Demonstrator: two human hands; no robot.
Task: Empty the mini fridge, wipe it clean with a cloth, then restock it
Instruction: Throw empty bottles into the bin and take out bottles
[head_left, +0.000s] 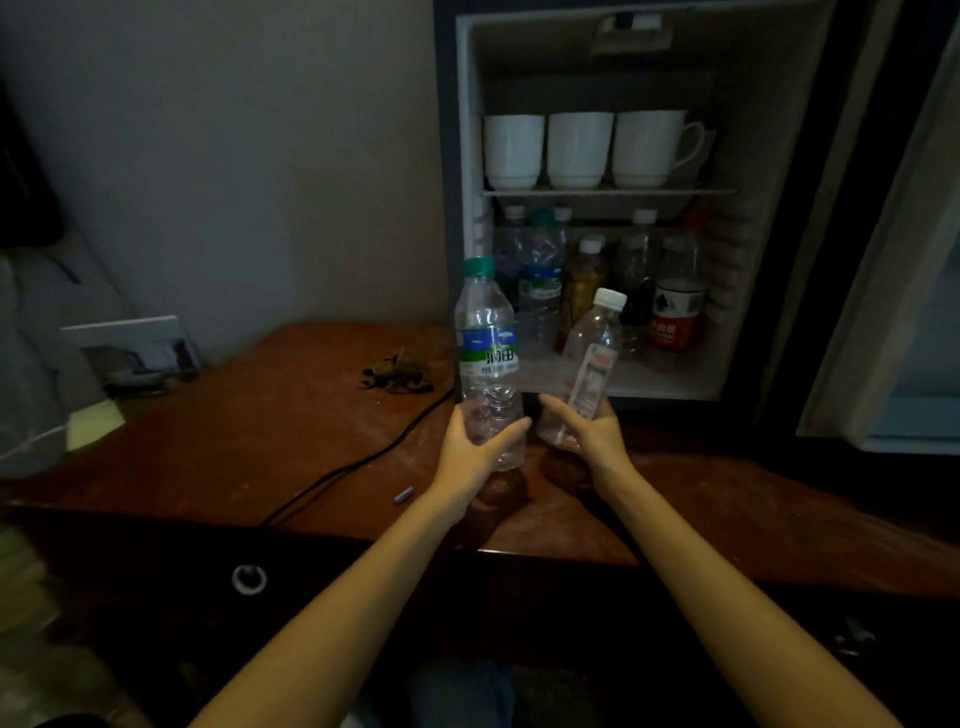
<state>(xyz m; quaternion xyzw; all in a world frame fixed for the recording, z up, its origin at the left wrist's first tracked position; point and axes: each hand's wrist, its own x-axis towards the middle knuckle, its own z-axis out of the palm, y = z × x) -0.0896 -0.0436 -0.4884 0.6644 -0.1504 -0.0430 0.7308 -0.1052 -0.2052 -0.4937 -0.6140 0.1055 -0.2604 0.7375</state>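
While the mini fridge (467, 156) stands open at my one o'clock, I hold one bottle in each of my hands, both just in front of its lower compartment and above the table (260, 415). My left hand (470, 441) is wrapped round the base of a green-capped water bottle (485, 353), kept upright. My right hand (587, 434) grasps the bottom of a smaller white-capped bottle (592, 364), which tilts toward one o'clock. I grip them low, I think, so that each can go down on its base.

Emptying looks barely begun: three white cups (579, 150) sit on the wire shelf (608, 192) at twelve o'clock, and under it more bottles crowd together, a red-labelled bottle (675, 317) at the right among them. A crumpled rag (397, 371), which I take for the wiping cloth, lies on the table at ten o'clock from my left hand, beside a black cable (363, 457). The open wood toward nine o'clock seems the sensible place to set both down.
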